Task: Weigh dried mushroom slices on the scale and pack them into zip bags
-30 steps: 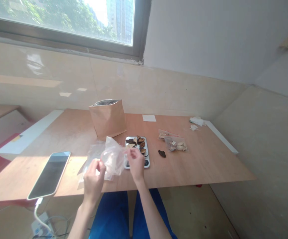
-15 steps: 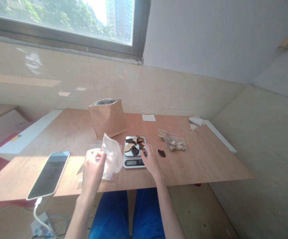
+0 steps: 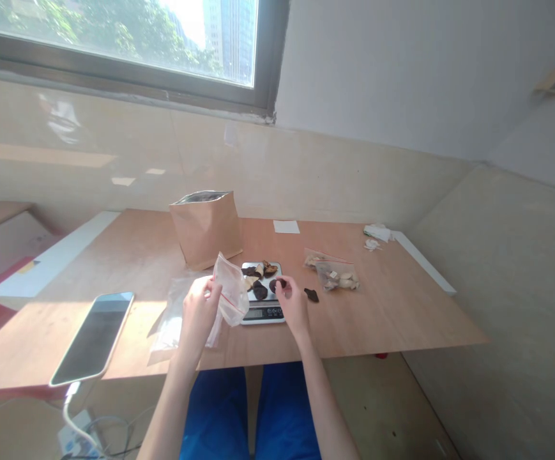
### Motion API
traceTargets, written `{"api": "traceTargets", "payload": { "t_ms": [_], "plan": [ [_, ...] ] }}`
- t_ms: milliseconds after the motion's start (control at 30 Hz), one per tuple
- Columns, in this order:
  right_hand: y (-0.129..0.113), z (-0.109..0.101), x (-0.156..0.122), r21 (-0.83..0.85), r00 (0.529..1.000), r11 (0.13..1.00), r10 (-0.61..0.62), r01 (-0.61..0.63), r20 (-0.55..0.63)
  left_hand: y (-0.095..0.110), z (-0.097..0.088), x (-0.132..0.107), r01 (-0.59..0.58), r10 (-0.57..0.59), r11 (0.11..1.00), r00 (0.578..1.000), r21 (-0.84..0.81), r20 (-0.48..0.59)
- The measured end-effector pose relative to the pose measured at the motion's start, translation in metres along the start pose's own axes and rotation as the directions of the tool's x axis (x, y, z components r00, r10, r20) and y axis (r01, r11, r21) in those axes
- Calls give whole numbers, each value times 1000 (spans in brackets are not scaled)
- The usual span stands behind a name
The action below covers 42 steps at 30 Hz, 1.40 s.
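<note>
Left hand (image 3: 201,300): closed, thumb and fingers pinching the edge of a clear zip-seal bag (image 3: 232,291) with a red seal line. The bag hangs tilted just left of the weighing plate, its lower part overlapping the scale in view.

Right hand (image 3: 294,303): thumb and fingertips closed on 1 dark dried slice (image 3: 274,285) over the right side of the plate; whether that slice is clear of the plate cannot be confirmed from this angle.

Digital kitchen scale (image 3: 264,321): lies flat on the wooden tabletop (image 3: 402,319), display toward the person; the reading is too small to make out. Dried slices (image 3: 260,291), dark, brown and pale, rest on its plate.

1 further dark piece (image 3: 311,295) lies on the tabletop, just right of the right hand. Beyond it, 2 filled zip bags (image 3: 338,278) overlap.

Flat clear bags (image 3: 168,326) lie beneath the left hand. A brown stand-up pouch (image 3: 207,231) stands open behind them. A smartphone (image 3: 94,338) lies at far left, cable (image 3: 69,409) attached.
</note>
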State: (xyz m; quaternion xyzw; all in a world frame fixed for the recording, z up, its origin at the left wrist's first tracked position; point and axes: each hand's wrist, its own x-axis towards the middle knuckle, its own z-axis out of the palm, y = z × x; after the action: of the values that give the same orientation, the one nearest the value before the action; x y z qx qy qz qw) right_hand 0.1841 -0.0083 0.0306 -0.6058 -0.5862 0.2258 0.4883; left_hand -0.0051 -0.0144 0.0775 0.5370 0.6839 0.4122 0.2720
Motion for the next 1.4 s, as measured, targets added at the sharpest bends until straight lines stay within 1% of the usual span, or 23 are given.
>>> {"api": "traceTargets", "payload": {
  "t_ms": [67,133,200,267,333,367,433,500,533,567,633,667,733,833,1000,1067,1133,1200,1233,1267,1300,1333,1400],
  "plan": [
    [-19,-3,6,158,999,986,50,-46,-17,-2,4,-1,-16,16,1000,1000,-8,5],
    [-40,-4,11,327,998,943,69,-69,11,-3,8,-2,-27,27,1000,999,-8,22],
    [-59,-4,13,442,997,894,62,-75,45,-2,11,-3,-30,30,1000,999,3,42],
    [-74,-3,12,456,995,888,23,-64,96,-1,12,-4,-37,37,999,998,4,59],
    [-80,-2,10,370,986,928,-33,-30,164,-2,12,-4,-44,45,999,997,-14,56],
    [-79,-1,9,313,981,950,-55,-6,187,-3,11,-4,-46,47,999,998,-23,48],
    [-71,0,7,208,983,977,-74,39,165,-5,10,-3,-42,43,999,999,-24,29],
    [-55,3,6,129,991,990,-73,59,110,-9,8,-2,-31,31,999,999,-8,21],
    [-45,5,5,85,991,994,-79,71,105,-11,7,-2,-26,26,1000,999,-1,20],
    [-34,8,4,36,988,995,-95,91,126,-12,7,-2,-21,21,1000,1000,0,19],
    [-15,14,-1,-69,966,985,-143,161,214,-13,7,-4,-23,24,1000,1000,-14,9],
    [-7,18,-5,-116,951,972,-171,206,256,-14,7,-5,-31,31,999,1000,-27,3],
    [4,24,-11,-190,930,941,-217,280,297,-14,8,-7,-46,45,998,999,-48,-13],
    [11,28,-17,-239,921,914,-252,327,298,-13,10,-9,-57,55,996,998,-70,-27],
    [10,22,-13,-257,922,908,-253,331,295,-13,10,-9,-64,61,994,997,-89,-38],
    [5,19,-10,-203,939,938,-226,282,261,-14,10,-9,-71,68,994,997,-83,-38],
    [-8,14,-7,-87,971,978,-173,189,168,-15,10,-10,-74,71,994,997,-79,-33],
    [-28,9,-5,62,993,992,-112,109,46,-16,11,-10,-64,62,995,998,-80,-26],
    [-39,6,-3,129,996,987,-94,93,4,-16,12,-11,-57,55,995,998,-84,-20],
    [-51,3,-1,177,995,979,-96,96,-5,-16,13,-11,-50,49,995,999,-89,-11],
    [-61,0,1,205,992,972,-120,112,29,-16,13,-12,-44,44,995,999,-93,1],
    [-69,-3,5,215,983,967,-158,136,90,-17,14,-12,-42,43,994,999,-98,11],
    [-75,-6,14,192,956,964,-221,184,192,-17,13,-12,-50,51,994,999,-95,12]
  ]
}}
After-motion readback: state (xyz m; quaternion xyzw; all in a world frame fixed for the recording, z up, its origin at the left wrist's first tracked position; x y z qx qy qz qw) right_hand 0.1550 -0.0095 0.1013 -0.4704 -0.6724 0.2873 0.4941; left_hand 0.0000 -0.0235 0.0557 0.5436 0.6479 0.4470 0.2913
